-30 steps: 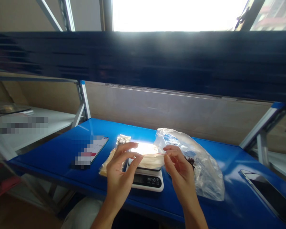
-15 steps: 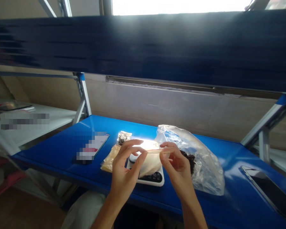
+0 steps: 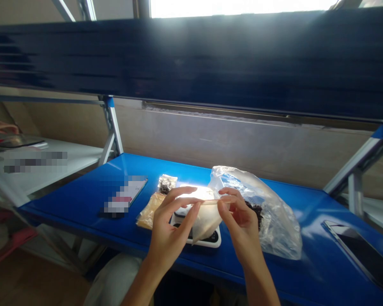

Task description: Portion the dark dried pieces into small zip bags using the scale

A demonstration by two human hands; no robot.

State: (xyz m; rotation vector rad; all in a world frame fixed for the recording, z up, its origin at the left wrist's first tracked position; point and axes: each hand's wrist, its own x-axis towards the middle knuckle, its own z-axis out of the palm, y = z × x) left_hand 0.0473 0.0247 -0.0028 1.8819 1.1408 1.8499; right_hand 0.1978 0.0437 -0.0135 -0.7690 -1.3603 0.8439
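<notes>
My left hand [image 3: 170, 227] and my right hand [image 3: 241, 223] each pinch one end of the top edge of a small clear zip bag [image 3: 207, 216], holding it up above a white kitchen scale [image 3: 207, 240] on the blue table [image 3: 83, 204]. The little bag hangs between the hands, tilted, with its lower corner over the scale. Just right of my right hand lies a large clear plastic bag [image 3: 271, 221] with dark bits inside. Left of the scale lies a stack of yellowish small bags [image 3: 148, 212], with a small filled bag [image 3: 167, 182] behind it.
A phone [image 3: 126, 196] lies face up at the table's left part, another phone [image 3: 364, 253] at the right edge. A dark shelf beam [image 3: 191, 63] runs overhead. At far left, another person's hand [image 3: 1, 126] rests over a white table [image 3: 51, 163].
The small bag has been lifted off the scale and now hangs tilted between both hands. The view has dropped slightly, and another person's hand has appeared at far left.
</notes>
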